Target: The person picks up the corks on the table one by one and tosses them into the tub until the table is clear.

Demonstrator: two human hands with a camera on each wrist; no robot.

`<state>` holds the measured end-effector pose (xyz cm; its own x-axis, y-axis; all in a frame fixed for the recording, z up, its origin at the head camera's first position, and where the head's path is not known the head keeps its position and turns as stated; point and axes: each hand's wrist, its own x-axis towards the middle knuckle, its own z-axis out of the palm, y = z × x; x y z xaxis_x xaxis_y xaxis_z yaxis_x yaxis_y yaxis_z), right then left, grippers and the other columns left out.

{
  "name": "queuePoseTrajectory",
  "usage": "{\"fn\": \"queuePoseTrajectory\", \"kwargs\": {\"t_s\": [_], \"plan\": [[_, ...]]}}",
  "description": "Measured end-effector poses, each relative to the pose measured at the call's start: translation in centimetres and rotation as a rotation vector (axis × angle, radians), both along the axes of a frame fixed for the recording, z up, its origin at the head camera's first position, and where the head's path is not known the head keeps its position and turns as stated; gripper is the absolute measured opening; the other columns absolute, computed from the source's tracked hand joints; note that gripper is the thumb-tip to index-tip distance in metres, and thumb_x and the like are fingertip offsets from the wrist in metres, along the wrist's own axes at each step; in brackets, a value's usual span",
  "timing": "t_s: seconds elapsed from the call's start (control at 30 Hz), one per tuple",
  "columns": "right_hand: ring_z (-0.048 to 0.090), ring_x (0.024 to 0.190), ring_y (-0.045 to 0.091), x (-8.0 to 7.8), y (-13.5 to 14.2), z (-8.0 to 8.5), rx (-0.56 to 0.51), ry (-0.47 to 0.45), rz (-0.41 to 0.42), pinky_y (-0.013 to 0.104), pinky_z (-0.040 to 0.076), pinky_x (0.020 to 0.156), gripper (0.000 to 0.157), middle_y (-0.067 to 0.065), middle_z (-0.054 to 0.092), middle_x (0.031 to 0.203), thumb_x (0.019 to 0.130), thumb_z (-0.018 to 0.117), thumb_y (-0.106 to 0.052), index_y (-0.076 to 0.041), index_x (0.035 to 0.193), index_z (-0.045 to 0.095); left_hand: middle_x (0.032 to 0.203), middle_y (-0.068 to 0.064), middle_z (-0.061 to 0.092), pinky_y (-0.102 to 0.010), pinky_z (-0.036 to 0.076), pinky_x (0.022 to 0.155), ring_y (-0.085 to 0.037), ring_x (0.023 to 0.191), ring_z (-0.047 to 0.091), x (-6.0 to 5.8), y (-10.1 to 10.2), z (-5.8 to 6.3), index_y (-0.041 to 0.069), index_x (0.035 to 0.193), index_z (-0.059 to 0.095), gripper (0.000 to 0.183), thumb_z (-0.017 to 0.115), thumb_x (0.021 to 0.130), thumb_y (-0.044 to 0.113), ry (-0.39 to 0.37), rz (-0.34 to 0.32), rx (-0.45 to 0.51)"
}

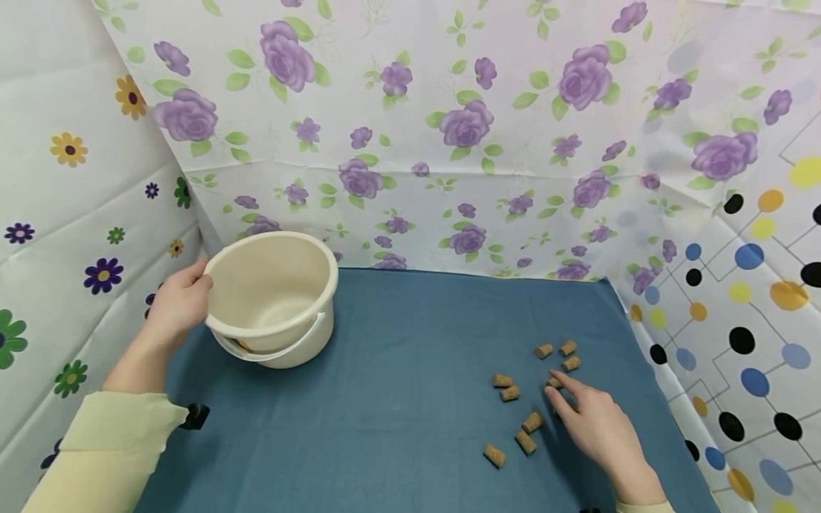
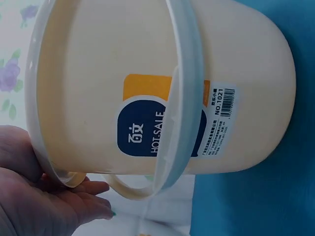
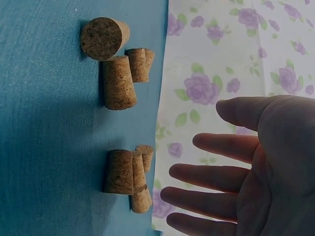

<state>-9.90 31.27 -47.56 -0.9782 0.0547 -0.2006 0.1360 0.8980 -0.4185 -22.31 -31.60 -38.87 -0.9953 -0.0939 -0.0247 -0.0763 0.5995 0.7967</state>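
Observation:
At the left in the head view, my left hand (image 1: 182, 303) grips the rim of a cream plastic bucket (image 1: 282, 292). The bucket leans slightly, its mouth towards me, and its handle (image 2: 189, 98) hangs down round the outside. A blue and orange label (image 2: 142, 123) shows on its wall. On the right, my right hand (image 1: 599, 431) hovers with fingers extended and nothing in them. Its fingertips overlap one cork (image 1: 554, 383) in the head view; the right wrist view shows them apart from the corks. Several tapered corks (image 3: 118, 83) lie loosely around it on the cloth.
A blue cloth (image 1: 398, 370) covers the table. White sheeting with purple roses (image 1: 468, 125) stands behind it. A flowered sheet (image 1: 67, 149) borders the left side, a dotted one (image 1: 753, 381) the right.

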Motion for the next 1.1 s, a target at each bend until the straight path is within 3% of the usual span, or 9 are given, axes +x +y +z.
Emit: {"fn": "queuePoseTrajectory", "kwargs": {"t_s": [0.33,0.53,0.83,0.9,0.97,1.03,1.1], "plan": [[0.045,0.047,0.019,-0.1,0.5,0.0,-0.033,-0.001,-0.006,0.036,0.036,0.044,0.08,0.002,0.054,0.059,0.107,0.047,-0.069,-0.011,0.161,0.05,0.171,-0.029,0.021,-0.07,0.021,0.124,-0.053,0.156,0.021,2.5,3.9,-1.2,0.001,0.169,0.021,0.059,0.027,0.117,0.03,0.023,-0.013,0.05],[0.041,0.045,0.017,-0.2,0.9,0.3,-0.034,0.006,-0.002,0.035,0.035,0.043,0.076,0.002,0.051,0.057,0.109,0.047,-0.064,-0.009,0.162,0.048,0.174,-0.021,0.02,-0.064,0.012,0.129,-0.044,0.162,0.012,4.1,6.5,-1.5,0.001,0.168,0.024,0.058,0.03,0.118,0.03,0.058,-0.038,0.096],[0.039,0.046,0.017,-0.3,1.8,0.4,-0.026,-0.011,-0.043,0.034,0.034,0.042,0.068,0.002,0.047,0.057,0.113,0.047,-0.054,-0.009,0.164,0.045,0.175,-0.013,0.019,-0.059,0.009,0.131,-0.035,0.163,0.008,5.4,9.1,-1.6,0.003,0.168,0.025,0.057,0.031,0.118,0.031,0.082,-0.058,0.147],[0.042,0.048,0.02,-0.3,2.2,0.3,-0.023,-0.019,-0.045,0.036,0.035,0.043,0.063,0.004,0.052,0.064,0.115,0.046,-0.048,-0.007,0.163,0.046,0.176,-0.012,0.02,-0.058,0.009,0.131,-0.033,0.163,0.008,5.5,9.6,-1.7,0.003,0.168,0.026,0.056,0.032,0.118,0.029,0.088,-0.055,0.155],[0.06,0.06,0.03,-0.3,2.7,0.1,0.002,-0.009,-0.035,0.043,0.048,0.05,0.055,0.013,0.067,0.082,0.115,0.049,-0.036,-0.003,0.159,0.051,0.176,-0.011,0.02,-0.057,0.009,0.131,-0.031,0.164,0.008,5.7,10.3,-1.8,0.003,0.167,0.027,0.055,0.032,0.118,0.028,0.093,-0.052,0.17],[0.071,0.089,0.044,-0.4,3.1,-0.1,0.029,-0.01,-0.028,0.055,0.058,0.066,0.048,0.025,0.073,0.115,0.114,0.052,-0.028,0.0,0.153,0.057,0.176,-0.01,0.02,-0.055,0.01,0.132,-0.028,0.164,0.008,5.9,11.0,-1.9,0.004,0.167,0.027,0.055,0.033,0.118,0.027,0.09,-0.05,0.179],[0.065,0.117,0.053,-0.5,3.4,-0.3,0.06,-0.012,-0.023,0.064,0.058,0.083,0.044,0.03,0.064,0.141,0.113,0.056,-0.024,0.001,0.148,0.063,0.176,-0.008,0.021,-0.054,0.01,0.132,-0.026,0.164,0.009,6.1,11.7,-2.0,0.005,0.167,0.028,0.054,0.034,0.118,0.026,0.087,-0.048,0.184]]}}
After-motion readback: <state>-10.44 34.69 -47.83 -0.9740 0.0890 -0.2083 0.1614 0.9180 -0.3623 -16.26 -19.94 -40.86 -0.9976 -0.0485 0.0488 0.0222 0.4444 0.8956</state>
